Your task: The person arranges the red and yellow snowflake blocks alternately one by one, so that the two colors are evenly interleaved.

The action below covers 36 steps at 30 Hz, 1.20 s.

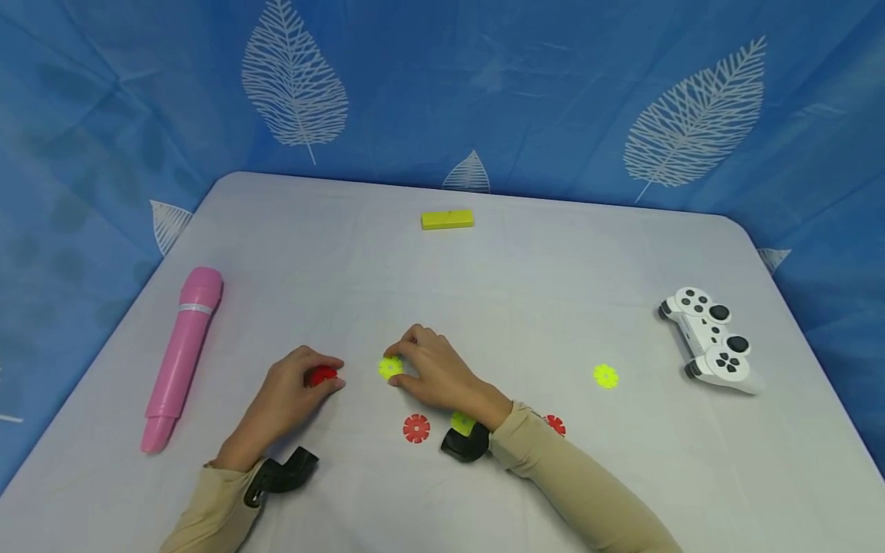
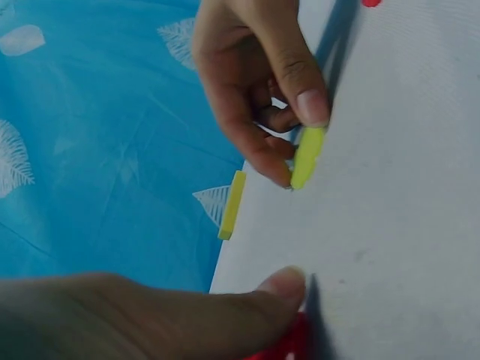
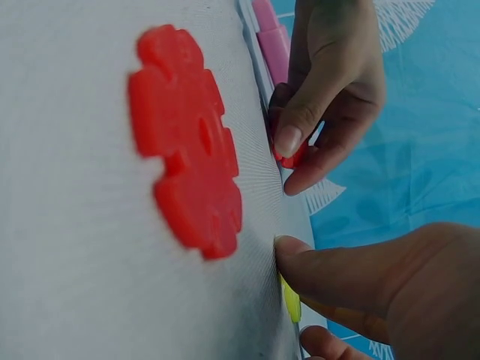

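Note:
My left hand (image 1: 283, 395) holds a red flower-shaped plastic disc (image 1: 321, 375) between its thumb and curled fingers, low over the white table. To its right, my right hand (image 1: 439, 374) pinches a yellow flower-shaped disc (image 1: 390, 368) by its edges with thumb and forefinger. The left wrist view shows this yellow disc (image 2: 307, 156) nearly edge-on under the thumb. Another red disc (image 1: 416, 428) lies flat between the two forearms, large and close in the right wrist view. Partly hidden beneath my right wrist is a second yellow disc (image 1: 462, 422).
Beside the right sleeve a red disc (image 1: 555, 424) peeks out, with a yellow disc (image 1: 606, 376) farther right. A pink microphone-shaped object (image 1: 181, 357) lies at left, a white game controller (image 1: 712, 338) at right. A yellow block (image 1: 447, 220) sits near the far edge.

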Motion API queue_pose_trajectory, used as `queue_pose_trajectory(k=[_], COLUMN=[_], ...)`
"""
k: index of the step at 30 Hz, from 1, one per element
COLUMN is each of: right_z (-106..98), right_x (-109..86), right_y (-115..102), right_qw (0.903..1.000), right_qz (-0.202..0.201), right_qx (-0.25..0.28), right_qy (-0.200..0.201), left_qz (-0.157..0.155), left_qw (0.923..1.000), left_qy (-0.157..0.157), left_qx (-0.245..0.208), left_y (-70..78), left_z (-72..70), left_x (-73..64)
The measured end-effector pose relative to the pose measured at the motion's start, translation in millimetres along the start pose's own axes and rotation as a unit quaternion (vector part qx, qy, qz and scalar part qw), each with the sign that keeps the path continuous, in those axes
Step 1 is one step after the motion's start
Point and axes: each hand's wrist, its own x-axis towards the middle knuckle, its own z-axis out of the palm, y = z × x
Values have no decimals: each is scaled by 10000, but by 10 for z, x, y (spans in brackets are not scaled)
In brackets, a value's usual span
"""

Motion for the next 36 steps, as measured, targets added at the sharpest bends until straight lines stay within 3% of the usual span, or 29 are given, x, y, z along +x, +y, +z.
queue_pose_trajectory(k=[7, 14, 20, 24, 29, 36], right_z=[-2, 10, 12, 17, 5, 2], right_x=[-9, -29, -17, -12, -13, 0], right_y=[9, 5, -3, 0, 1, -2], right_qw=[10000, 10000, 9999, 9999, 9998, 9997], right_qz=[29, 39, 31, 26, -26, -65], right_qx=[-51, -52, -104, -170, -185, -230], right_qy=[26, 22, 47, 8, 26, -30], left_qz=[18, -276, -41, 197, 431, 387], left_qw=[9991, 9968, 9965, 9970, 9978, 9969], left_qy=[-420, -754, -836, -740, -407, 63], left_qx=[-70, -50, -59, -62, -294, -683], left_y=[-4, -1, 16, 49, 109, 183], left_z=[-92, -100, -114, -95, -39, 51], left_x=[7, 6, 41, 124, 329, 693])
